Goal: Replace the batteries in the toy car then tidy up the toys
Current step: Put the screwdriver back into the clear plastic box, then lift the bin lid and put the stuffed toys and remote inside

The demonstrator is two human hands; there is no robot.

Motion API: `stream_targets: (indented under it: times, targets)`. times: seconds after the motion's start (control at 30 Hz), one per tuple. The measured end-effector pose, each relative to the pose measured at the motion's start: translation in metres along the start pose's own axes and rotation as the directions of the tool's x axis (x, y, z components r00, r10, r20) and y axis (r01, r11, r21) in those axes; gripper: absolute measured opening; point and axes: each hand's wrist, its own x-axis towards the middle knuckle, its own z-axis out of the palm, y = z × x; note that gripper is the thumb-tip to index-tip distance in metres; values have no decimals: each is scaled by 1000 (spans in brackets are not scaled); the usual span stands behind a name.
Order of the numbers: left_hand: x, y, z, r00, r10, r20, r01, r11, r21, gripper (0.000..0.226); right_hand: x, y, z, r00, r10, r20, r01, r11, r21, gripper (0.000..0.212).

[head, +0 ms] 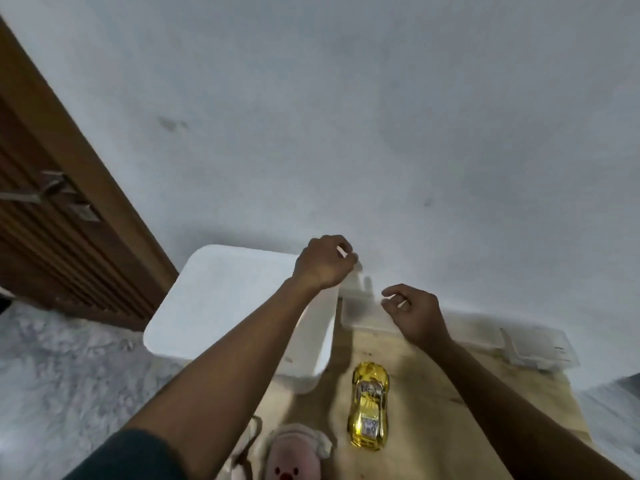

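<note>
So, L hand (323,266) was curled over far corner of white plastic box (225,299), grip unclear; R hand (417,315) hung loosely curled, empty, beyond shiny yellow toy car (369,405)

A pale grey-white plastered wall (381,98) fills the view from 10 through 12 to 3 o'clock. It is dimly and evenly lit, with a faint dark smudge (171,123) toward 11. At 9 o'clock stands a brown wooden door with horizontal slats (41,237) in a lighter brown frame (86,161), with a dull metal latch (52,194) on it. Mottled grey-white floor (62,368) lies at 8 and 4 o'clock, flanking a light wooden surface (433,393) at 5 o'clock.
</note>
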Motion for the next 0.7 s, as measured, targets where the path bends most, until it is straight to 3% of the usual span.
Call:
stream_targets:
  times: [0.1,0.2,0.4,0.57,0.7]
  targets:
    - [-16,-44,-55,991,-79,-112,84,996,39,10,0,-45,21,991,90,102,-96,994,56,14]
    - [-32,-97,-101,962,-184,-204,203,976,79,12,4,-75,41,964,216,157,-227,972,54,39]
    - [-55,-199,-152,893,-378,-245,427,883,195,53,12,-101,64,891,399,217,-388,917,-94,76]
    - [-57,-244,-152,857,-508,-84,513,857,52,49,14,-108,71,862,457,219,-438,889,-133,71]
    - [-51,-250,-148,865,-493,-98,496,868,12,42,17,-118,78,860,461,218,-417,882,-219,51]
